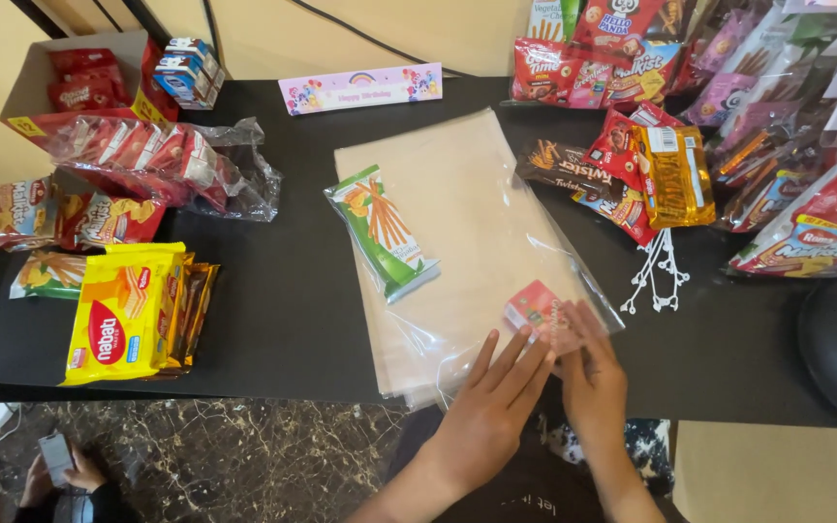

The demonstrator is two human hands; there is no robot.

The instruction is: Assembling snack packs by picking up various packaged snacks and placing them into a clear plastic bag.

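Black desk [283, 320], snacks heaped at both side edges. Left hand [496, 402] flat, fingers spread on clear bag stack [457, 223] at near edge; right hand [588, 373] pinches small pink packet [535, 308] at a bag mouth. Slick film may slide, likely snagging the packet.

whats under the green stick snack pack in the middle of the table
The green snack pack lies on a stack of clear plastic bags, which rests on the black table. How many bags are stacked cannot be told.
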